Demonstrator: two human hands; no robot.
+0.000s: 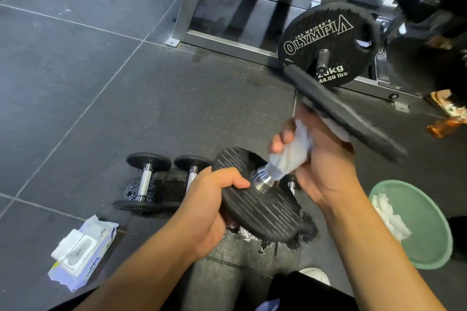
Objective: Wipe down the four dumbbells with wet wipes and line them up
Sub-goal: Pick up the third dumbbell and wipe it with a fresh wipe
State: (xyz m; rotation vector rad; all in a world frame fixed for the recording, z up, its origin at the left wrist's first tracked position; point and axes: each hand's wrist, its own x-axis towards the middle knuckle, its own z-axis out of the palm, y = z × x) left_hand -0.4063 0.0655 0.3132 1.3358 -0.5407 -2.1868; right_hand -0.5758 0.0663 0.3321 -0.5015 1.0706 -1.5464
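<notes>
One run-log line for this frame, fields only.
left hand: grips near plate of raised black dumbbell | right hand: white wet wipe wrapped round handle | two dumbbells on floor | open wipes pack left

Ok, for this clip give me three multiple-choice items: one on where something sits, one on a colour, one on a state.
1. Where is the wet wipe pack?
A. on the floor, lower left
B. in the basin
C. on the rack

2. What colour is the basin?
A. red
B. green
C. black

3. What is the right hand doing?
A. hanging empty
B. touching the weight plate
C. gripping a wipe around the dumbbell handle

Key: 1 A, it lies on the floor tiles; 2 B, its rim is pale green; 3 C, the white wipe wraps the handle while the left hand holds the near disc.
</notes>
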